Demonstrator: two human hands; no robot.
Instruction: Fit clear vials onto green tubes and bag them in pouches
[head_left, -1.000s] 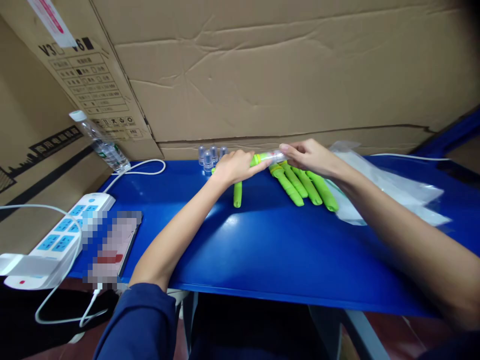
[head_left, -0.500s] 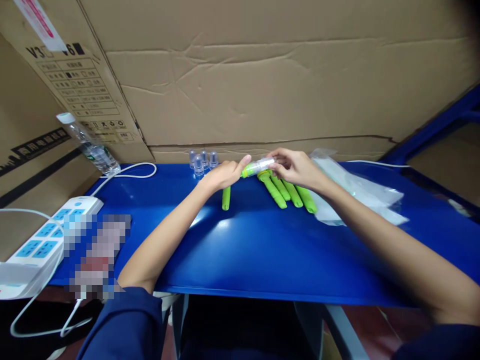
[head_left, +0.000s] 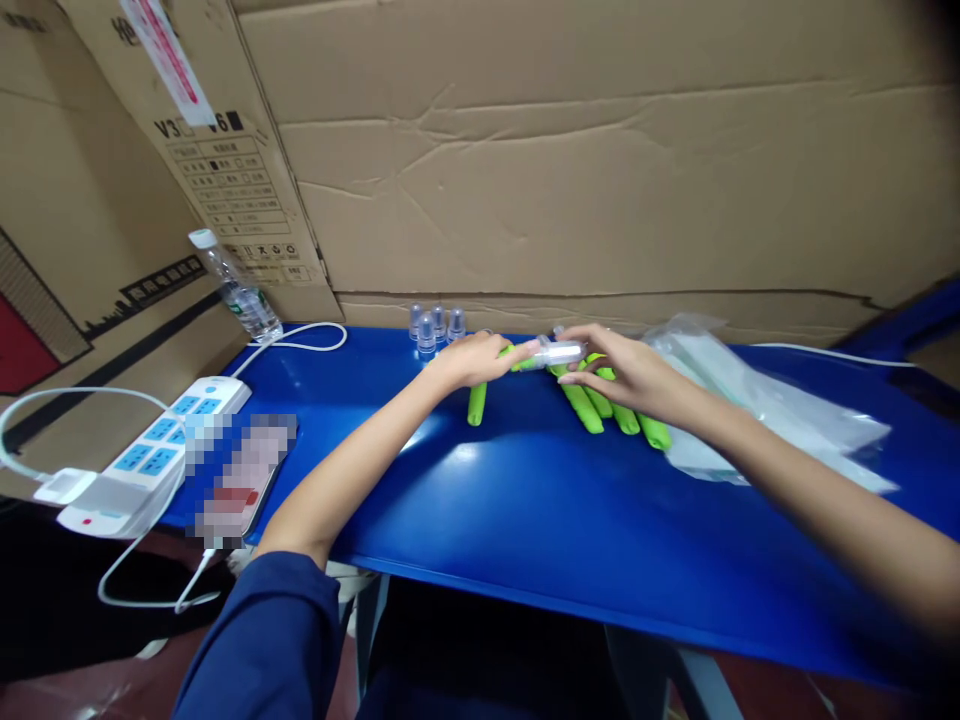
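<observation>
Both my hands meet over the far middle of the blue table. My left hand pinches the green end of a pen-like stick, and my right hand grips its clear cap. Under my right hand several green sticks lie side by side. One more green stick lies alone below my left hand. Three small clear caps stand upright by the cardboard wall.
A white power strip with its cable and a blurred phone lie at the table's left end. A plastic water bottle leans against the cardboard. Clear plastic bags lie to the right.
The view shifted; my hands stay together on the stick. My right hand's fingers have slid over the clear cap, covering more of it.
</observation>
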